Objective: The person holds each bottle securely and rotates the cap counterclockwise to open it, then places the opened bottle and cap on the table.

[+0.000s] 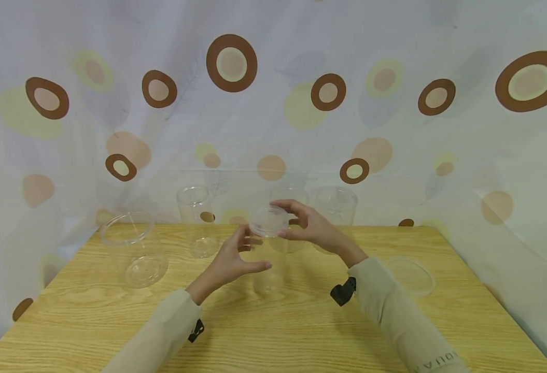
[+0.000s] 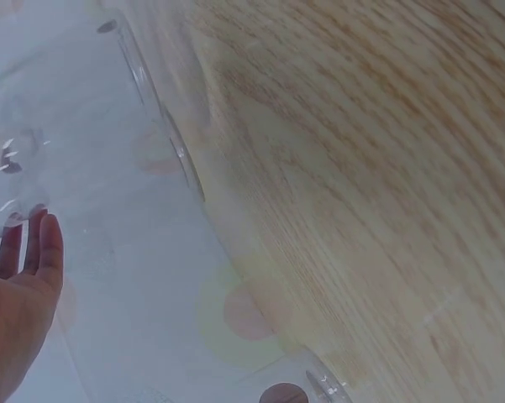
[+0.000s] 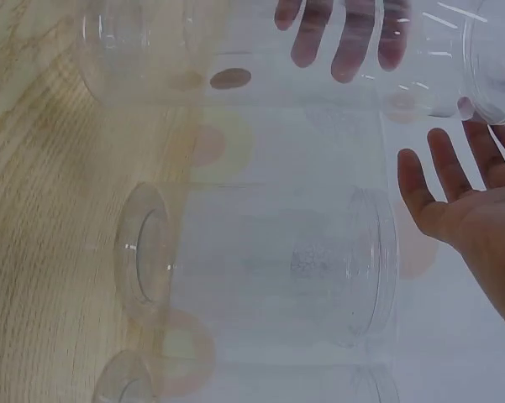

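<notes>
In the head view a tall, clear plastic jar stands upright at the middle of the table, with a clear round lid at its top. My right hand holds the lid from the right, thumb at its near edge and index finger reaching across the far side. Lower down, my left hand is beside the jar; its fingers are spread and its thumb lies straight across the front. Through the jar wall, the left fingertips show in the right wrist view.
Behind stand more clear jars, one slim jar at left and another jar at right. A wide jar stands at the far left. Another round lid lies flat beside my right sleeve. A patterned curtain borders the wooden table.
</notes>
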`<state>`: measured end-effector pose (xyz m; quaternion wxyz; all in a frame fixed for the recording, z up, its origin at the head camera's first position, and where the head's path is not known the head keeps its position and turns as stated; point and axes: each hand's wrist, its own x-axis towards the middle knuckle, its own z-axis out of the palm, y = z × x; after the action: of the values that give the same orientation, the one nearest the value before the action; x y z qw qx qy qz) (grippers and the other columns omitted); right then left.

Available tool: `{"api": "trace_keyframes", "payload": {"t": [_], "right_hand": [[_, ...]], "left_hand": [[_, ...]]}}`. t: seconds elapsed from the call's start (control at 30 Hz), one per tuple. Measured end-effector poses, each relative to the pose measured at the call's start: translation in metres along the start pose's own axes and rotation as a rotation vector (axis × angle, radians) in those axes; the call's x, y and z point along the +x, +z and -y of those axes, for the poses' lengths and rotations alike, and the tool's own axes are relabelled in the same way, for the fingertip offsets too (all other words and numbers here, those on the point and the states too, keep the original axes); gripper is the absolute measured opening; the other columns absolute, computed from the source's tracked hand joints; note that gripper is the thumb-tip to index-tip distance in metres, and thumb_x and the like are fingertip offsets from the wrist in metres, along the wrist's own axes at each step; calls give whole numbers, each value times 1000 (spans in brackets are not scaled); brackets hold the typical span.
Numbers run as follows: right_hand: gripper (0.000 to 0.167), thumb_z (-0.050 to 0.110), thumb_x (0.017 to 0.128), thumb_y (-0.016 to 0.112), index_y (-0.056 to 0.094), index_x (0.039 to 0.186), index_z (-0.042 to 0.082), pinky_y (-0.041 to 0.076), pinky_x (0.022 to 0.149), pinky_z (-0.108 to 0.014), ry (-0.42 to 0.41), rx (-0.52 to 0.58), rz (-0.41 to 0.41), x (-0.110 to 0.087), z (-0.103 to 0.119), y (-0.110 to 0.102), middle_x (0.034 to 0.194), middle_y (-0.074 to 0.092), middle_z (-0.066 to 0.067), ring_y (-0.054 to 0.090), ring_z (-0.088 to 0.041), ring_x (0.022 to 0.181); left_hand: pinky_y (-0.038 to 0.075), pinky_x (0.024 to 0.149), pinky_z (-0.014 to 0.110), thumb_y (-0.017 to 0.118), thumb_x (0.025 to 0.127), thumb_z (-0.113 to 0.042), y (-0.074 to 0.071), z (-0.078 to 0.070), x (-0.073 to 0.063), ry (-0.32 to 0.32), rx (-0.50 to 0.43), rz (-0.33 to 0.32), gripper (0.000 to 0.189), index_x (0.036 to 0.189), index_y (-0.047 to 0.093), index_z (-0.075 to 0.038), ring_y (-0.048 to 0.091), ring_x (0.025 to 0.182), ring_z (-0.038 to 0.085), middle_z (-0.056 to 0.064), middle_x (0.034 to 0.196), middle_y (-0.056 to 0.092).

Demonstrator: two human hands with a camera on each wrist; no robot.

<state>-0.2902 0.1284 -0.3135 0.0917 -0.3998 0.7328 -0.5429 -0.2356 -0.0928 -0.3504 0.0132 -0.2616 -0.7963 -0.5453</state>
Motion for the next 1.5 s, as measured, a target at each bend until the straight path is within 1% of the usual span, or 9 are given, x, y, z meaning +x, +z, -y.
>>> {"api": "trace_keyframes", "payload": {"t": [0.17, 0.33, 0.63, 0.87, 0.97, 1.1, 1.3, 1.43, 1.5], "right_hand": [[64, 23, 86, 64, 32, 141, 13, 43, 92, -40, 7, 44, 62, 1, 0, -4, 144, 30, -14, 39, -24, 123], [70, 27, 85, 65, 29, 142, 12, 37, 99, -43, 8, 49, 41, -1, 0, -3, 145, 30, -6, 36, -24, 127], [63, 13, 81, 70, 38, 135, 14, 33, 102, -51, -15, -54, -187, -7, -2, 13, 136, 39, -14, 38, -24, 124], [60, 15, 77, 73, 43, 129, 13, 38, 98, -50, 5, -107, -310, -8, 0, 25, 128, 46, -8, 44, -26, 117], [59, 16, 79, 72, 42, 129, 11, 38, 98, -48, -1, -103, -288, -7, 0, 23, 127, 47, -7, 44, -26, 116], [60, 18, 83, 68, 39, 134, 8, 38, 99, -43, -18, -43, -176, -7, 1, 16, 132, 44, -8, 44, -25, 117], [63, 24, 87, 62, 31, 141, 13, 46, 89, -35, 22, 109, 3, -6, 2, 4, 139, 37, -8, 48, -28, 115], [65, 24, 88, 62, 28, 143, 14, 48, 87, -33, 37, 140, 38, -6, 0, 2, 143, 32, -10, 49, -31, 114], [66, 25, 87, 62, 28, 142, 15, 45, 92, -37, 27, 119, 24, -7, 0, 2, 144, 31, -9, 45, -30, 119]], "left_hand": [[42, 95, 47, 75, 74, -9, 0, 1, 0, -8, 0, 11, 74, 135, 34, -9, 51, 115, 31, 14, 130, 47], [42, 95, 47, 75, 74, -9, -1, 2, 0, -9, -1, 15, 74, 135, 34, -9, 51, 116, 33, 14, 130, 47], [41, 95, 50, 75, 74, -8, -2, 2, 0, -9, -9, -2, 73, 134, 35, -8, 49, 117, 37, 15, 130, 46], [42, 95, 48, 75, 74, -9, -1, 1, 0, -15, 0, -2, 73, 134, 35, -8, 50, 116, 32, 15, 128, 47], [42, 95, 49, 75, 74, -9, -1, 1, 0, -11, -4, 2, 73, 134, 34, -8, 50, 116, 33, 16, 128, 47], [40, 96, 53, 75, 74, -7, -2, 4, 0, 2, -28, 12, 74, 135, 33, -8, 49, 117, 38, 17, 129, 46], [42, 95, 50, 78, 71, -16, -1, 26, 6, 24, -32, 15, 78, 135, 34, -19, 52, 114, 30, 8, 129, 47], [43, 94, 48, 80, 70, -18, -1, 34, 7, 29, -21, 13, 79, 135, 34, -22, 52, 114, 31, 5, 128, 48], [42, 94, 49, 79, 71, -15, 0, 34, 8, 31, -25, 14, 80, 136, 33, -19, 52, 114, 32, 8, 129, 47]]}}
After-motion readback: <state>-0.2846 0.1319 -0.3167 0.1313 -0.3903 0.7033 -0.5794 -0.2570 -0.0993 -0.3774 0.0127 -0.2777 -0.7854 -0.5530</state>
